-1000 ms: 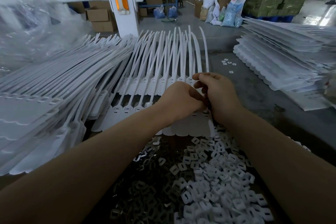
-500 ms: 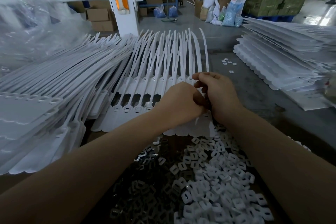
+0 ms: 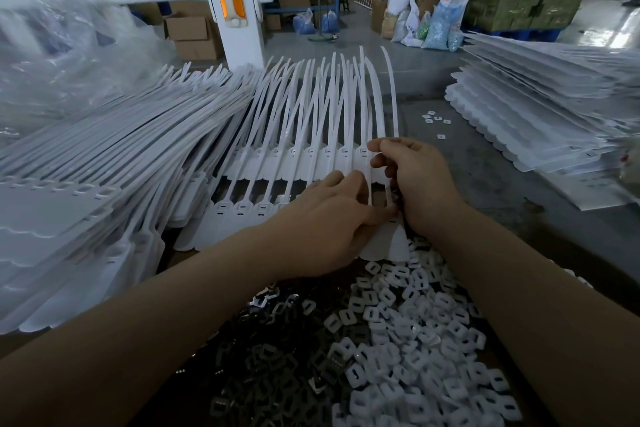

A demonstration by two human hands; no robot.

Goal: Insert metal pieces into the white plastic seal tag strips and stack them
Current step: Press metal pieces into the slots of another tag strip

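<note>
A sheet of joined white seal tag strips (image 3: 242,215) lies in front of me on top of other sheets, its thin tails fanning away. My left hand (image 3: 325,229) lies over the right end of this sheet, its thumb pressing at a tag head. My right hand (image 3: 415,184) is curled beside it, fingertips pinching at the rightmost strip; what it holds is hidden. Below my wrists lie dark metal pieces (image 3: 263,367) and a heap of small white plastic caps (image 3: 415,340).
A tall stack of strip sheets (image 3: 86,177) fills the left side. Another stack (image 3: 540,114) sits at the right on the grey table (image 3: 502,191). A few loose caps (image 3: 434,118) lie between them. A white post (image 3: 235,3) and cartons stand beyond.
My left thumb has stretched out to the right toward my right hand. Both hands stay at the right end of the sheet; the stacks have not moved.
</note>
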